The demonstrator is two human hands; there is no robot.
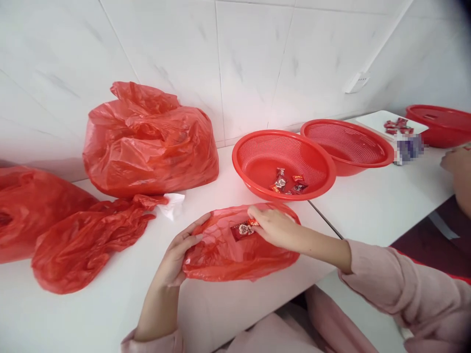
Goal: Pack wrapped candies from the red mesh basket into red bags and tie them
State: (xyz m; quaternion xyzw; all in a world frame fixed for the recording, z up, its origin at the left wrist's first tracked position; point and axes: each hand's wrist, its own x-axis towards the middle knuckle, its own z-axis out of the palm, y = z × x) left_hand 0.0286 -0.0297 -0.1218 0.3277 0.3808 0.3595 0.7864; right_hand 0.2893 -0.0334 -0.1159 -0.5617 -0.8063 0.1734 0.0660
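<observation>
At the far left of the white bench (114, 304) sits a puffed red translucent plastic bag (44, 206), with a crumpled red plastic bundle (84, 250) in front of it. Next, a large, bulging red plastic bag (150, 147) stands near the tiled wall (253, 59), a small white scrap (174, 206) by its front right. Right of that, a round red perforated plastic basket (253, 164) holds a few wrapped pieces (280, 181); it stands right behind the work area. Beyond come a second red perforated basket (353, 152), a white flat-topped tray (373, 122) bearing small red packets (399, 126), a third red basket (437, 135) and, at the right edge, another person's hand (456, 162).

In front of the nearest basket, an open-mouthed red translucent plastic bag (221, 260) lies between the person's hands. The left hand (178, 252) grips its left edge, thumb over the rim. The right hand (274, 225) is over its mouth, grip closed on a glossy red packet (253, 222). A dark-red packet with cream print (241, 231) shows just left of those fingertips; whether it is pinched too, I cannot tell.
</observation>
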